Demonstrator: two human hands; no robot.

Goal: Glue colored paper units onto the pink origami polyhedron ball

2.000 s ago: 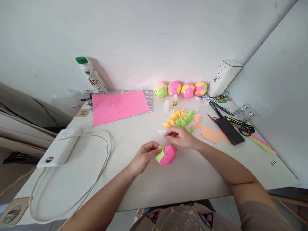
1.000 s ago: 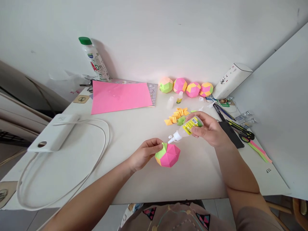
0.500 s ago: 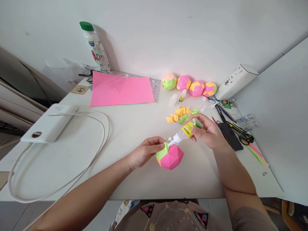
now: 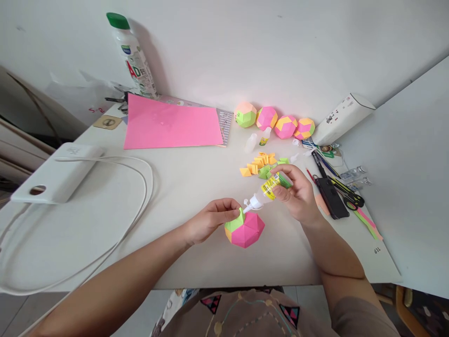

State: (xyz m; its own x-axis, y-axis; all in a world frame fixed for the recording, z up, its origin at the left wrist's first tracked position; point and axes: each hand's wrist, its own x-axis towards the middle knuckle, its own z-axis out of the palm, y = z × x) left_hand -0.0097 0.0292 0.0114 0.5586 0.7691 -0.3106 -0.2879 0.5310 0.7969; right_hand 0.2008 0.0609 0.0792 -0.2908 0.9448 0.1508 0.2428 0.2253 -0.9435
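My left hand (image 4: 213, 220) pinches the green upper flap of a folded paper ball (image 4: 247, 231) with pink, green and orange faces. Tilted down to the left in my right hand (image 4: 296, 194) is a glue bottle (image 4: 265, 190) with a yellow label, its white nozzle at the ball's top edge beside the green flap. Whether glue is coming out cannot be seen. Just beyond the bottle lie folded orange paper pieces (image 4: 259, 164) and folded green paper pieces (image 4: 265, 172), the green ones partly hidden by my right hand.
Finished paper balls (image 4: 266, 118) line the wall. Pink paper (image 4: 171, 124), a tall bottle (image 4: 131, 56) and a white power strip (image 4: 59, 173) with a looping cable are on the left. Scissors (image 4: 351, 199), a black phone (image 4: 331, 199) and a white box (image 4: 345, 119) lie on the right.
The whole view has shifted slightly. Both hands keep their holds, and the bottle's nozzle stays at the edge of the ball by the green flap.
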